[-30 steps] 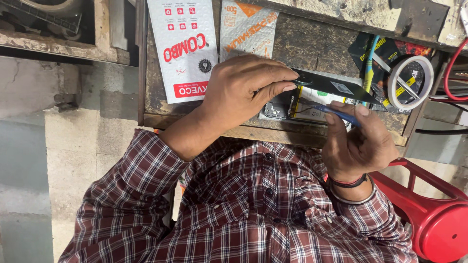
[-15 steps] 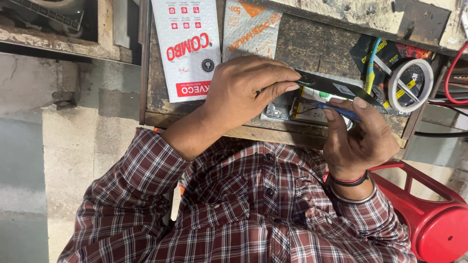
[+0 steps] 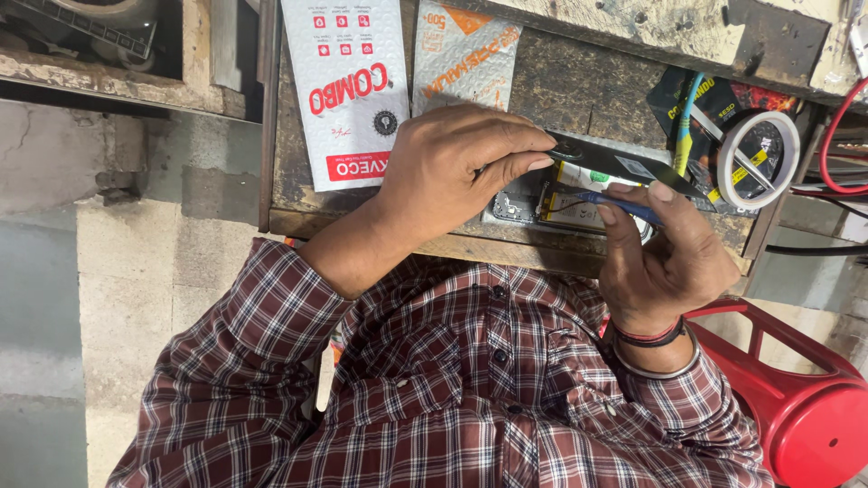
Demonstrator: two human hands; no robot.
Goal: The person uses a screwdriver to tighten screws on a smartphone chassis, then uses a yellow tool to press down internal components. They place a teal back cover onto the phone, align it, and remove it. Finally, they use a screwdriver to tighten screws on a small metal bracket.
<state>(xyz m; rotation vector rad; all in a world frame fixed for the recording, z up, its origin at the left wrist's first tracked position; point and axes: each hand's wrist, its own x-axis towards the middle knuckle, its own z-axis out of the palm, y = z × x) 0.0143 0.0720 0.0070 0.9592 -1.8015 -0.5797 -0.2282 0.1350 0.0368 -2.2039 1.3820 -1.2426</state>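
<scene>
An opened silver smartphone [image 3: 542, 203] is pinned at the near edge of the worn wooden workbench [image 3: 579, 81] by the left hand [image 3: 452, 172]; a thin blue tool [image 3: 615, 203] is pinched in the right hand [image 3: 665, 262]. A grey concrete floor [image 3: 99, 271] is seen alongside.

Phone repair workshop: worn wooden bench [image 3: 561, 72] w/ tape roll [image 3: 758, 158], cables [image 3: 836, 126].

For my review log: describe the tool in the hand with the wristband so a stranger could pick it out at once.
Start at the worn wooden workbench, then find the opened phone near its front edge. The blue tool lies over it, pinched in the right hand. It is thin, pen-like and blue, unlike the flat black panel that the left hand lifts beside it.
</scene>
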